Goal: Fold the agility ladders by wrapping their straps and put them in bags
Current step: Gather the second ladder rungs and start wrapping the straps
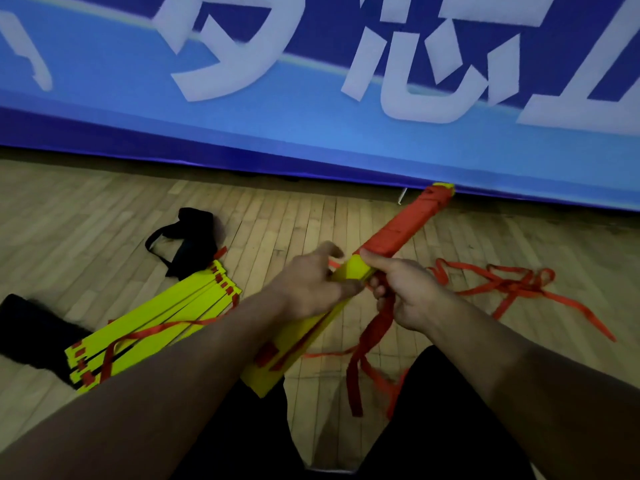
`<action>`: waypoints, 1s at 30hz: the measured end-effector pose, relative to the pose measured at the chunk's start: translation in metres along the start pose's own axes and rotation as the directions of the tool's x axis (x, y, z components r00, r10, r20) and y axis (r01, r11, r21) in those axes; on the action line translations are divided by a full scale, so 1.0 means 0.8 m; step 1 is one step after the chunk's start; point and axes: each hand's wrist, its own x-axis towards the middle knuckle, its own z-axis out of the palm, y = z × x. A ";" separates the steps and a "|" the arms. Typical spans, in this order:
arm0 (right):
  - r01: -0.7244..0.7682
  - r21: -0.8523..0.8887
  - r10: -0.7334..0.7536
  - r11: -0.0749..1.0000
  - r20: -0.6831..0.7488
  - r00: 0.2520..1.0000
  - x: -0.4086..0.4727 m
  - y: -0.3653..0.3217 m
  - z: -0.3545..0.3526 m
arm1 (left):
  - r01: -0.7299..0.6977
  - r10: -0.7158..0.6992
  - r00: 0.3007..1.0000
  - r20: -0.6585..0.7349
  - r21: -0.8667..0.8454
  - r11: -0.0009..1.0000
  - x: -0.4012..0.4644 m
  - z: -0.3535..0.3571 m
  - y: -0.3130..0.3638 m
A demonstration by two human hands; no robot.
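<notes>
- The banner (311, 133), blue with large white characters cut off by the top of the frame, fills the upper half; no whole word can be read. Its lower edge runs down to the right, just above the floor.
- The floor (104, 209) is pale wood strip, with bare boards at far left and between the banner and the things lying on it.
- The person's two bare forearms reach in from the bottom corners, over dark-clad legs.
- The bundle (349, 271), a stack of yellow rungs, slants from near the lap up toward the banner edge. Its far half is wound tightly in red strap; the near half shows bare yellow with short red tabs.
- A second ladder (152, 323) lies on the floor at left: yellow rungs fanned side by side, red tabs at the ends, a loose red strap across them.
- The loose strap (512, 289) sprawls in loops on the floor to the right, and more hangs below the right hand.
- One black bag (190, 237) with a strap loop lies beyond the second ladder; another bag (31, 334) lies at its near left end.
- The left hand (311, 282) grips the bundle at mid-length, fingers curled round it.
- The right hand (405, 289) clasps a bunch of red strap, thumb pressed at the edge of the wound part.
</notes>
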 end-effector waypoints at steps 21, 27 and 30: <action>-0.308 -0.027 0.309 0.951 0.132 0.942 -0.004 -0.009 -0.014 | -0.036 0.060 0.987 0.146 -0.163 0.986 0.016 -0.026 -0.040; -0.352 -0.045 0.313 0.935 0.572 0.758 -0.013 -0.026 0.000 | -0.352 0.346 0.901 -0.261 0.026 0.936 0.028 0.010 -0.060; -0.276 -0.057 0.253 0.960 0.602 0.757 -0.017 -0.028 0.000 | -0.382 0.352 0.893 -0.280 -0.060 0.922 0.021 -0.003 -0.056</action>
